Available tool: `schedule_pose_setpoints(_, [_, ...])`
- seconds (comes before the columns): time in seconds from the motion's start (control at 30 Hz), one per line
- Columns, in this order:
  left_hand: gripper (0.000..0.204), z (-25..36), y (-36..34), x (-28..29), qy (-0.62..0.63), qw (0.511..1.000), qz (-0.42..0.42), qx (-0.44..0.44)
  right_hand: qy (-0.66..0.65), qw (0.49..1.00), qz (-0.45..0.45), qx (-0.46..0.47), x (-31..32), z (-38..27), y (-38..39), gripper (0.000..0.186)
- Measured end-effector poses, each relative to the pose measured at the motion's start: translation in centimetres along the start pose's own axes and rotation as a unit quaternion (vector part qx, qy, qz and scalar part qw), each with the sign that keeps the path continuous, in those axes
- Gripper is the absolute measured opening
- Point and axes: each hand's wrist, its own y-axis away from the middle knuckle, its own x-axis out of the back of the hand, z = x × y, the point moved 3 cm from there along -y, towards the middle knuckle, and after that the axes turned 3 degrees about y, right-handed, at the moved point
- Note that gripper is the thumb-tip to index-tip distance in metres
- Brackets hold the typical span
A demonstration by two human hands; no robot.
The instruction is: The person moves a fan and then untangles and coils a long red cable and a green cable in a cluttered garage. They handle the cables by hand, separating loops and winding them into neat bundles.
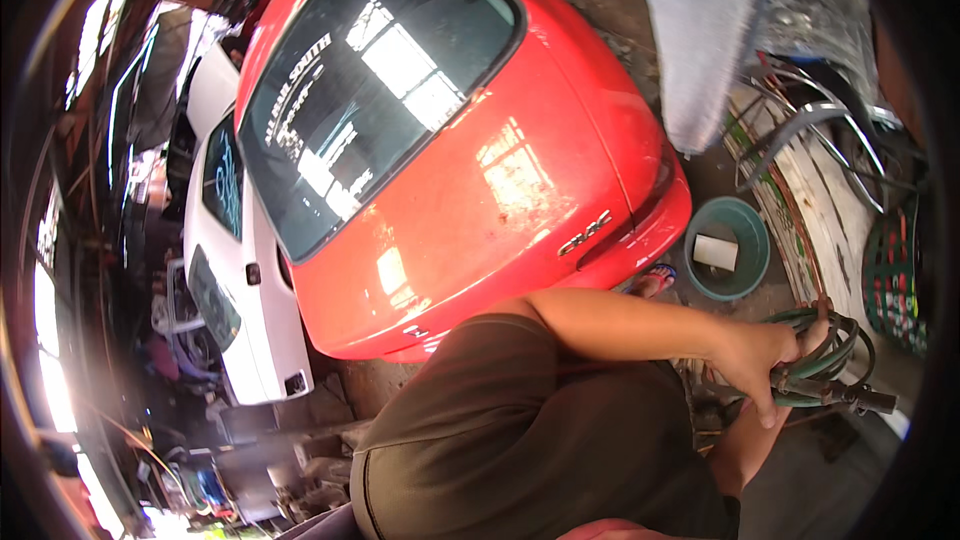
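Observation:
A coiled green hose (835, 345) with a dark tubular end piece (872, 399) is bunched at the right side of the view. My left arm reaches across my body, and my left hand (757, 358) is closed on the near side of the coil. Its thumb points downward. From below, my right forearm rises to the same bundle. Much of my right hand (817, 333) is hidden behind the left hand and the loops, with some fingers showing wrapped at the coil's far side.
A red car (560, 170) fills the middle, with a white car (255, 310) beyond it. A teal bucket (765, 248) holding a pale block (715, 252) stands on the floor. Beside it are wooden planks (815, 215), a metal-framed chair (850, 125), a green basket (890, 280) and hanging pale cloth (705, 40).

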Motion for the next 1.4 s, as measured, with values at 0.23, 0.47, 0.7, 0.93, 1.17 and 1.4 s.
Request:
schedule_pose_setpoints(0.23, [0.027,0.1,0.7,2.6,0.437,0.883,0.152,-0.079,-0.009,0.994,-0.108,0.005,-8.1,-0.2,0.1,0.067])
schedule_pose_setpoints(0.47, [0.029,-4.8,2.3,0.8,0.270,0.950,0.151,-0.036,-0.075,0.980,-0.133,-0.124,-3.2,4.6,8.5,0.081])
schedule_pose_setpoints(0.7, [0.017,0.0,-4.3,1.6,0.268,0.945,0.130,0.133,-0.210,0.908,-0.279,-0.232,-4.8,7.4,14.8,0.095])
schedule_pose_setpoints(0.93, [0.019,10.1,-11.0,12.5,0.308,0.948,-0.041,0.066,0.366,0.878,-0.275,-0.138,5.4,7.2,18.8,0.036])
schedule_pose_setpoints(1.17, [0.039,28.1,-20.3,22.2,0.135,0.969,-0.182,-0.094,0.625,0.767,-0.010,-0.143,29.5,18.8,34.0,0.034])
schedule_pose_setpoints(1.4, [0.031,26.5,-20.8,19.5,0.042,0.986,-0.113,-0.119,0.395,0.864,0.228,-0.211,24.6,21.8,31.9,0.041])
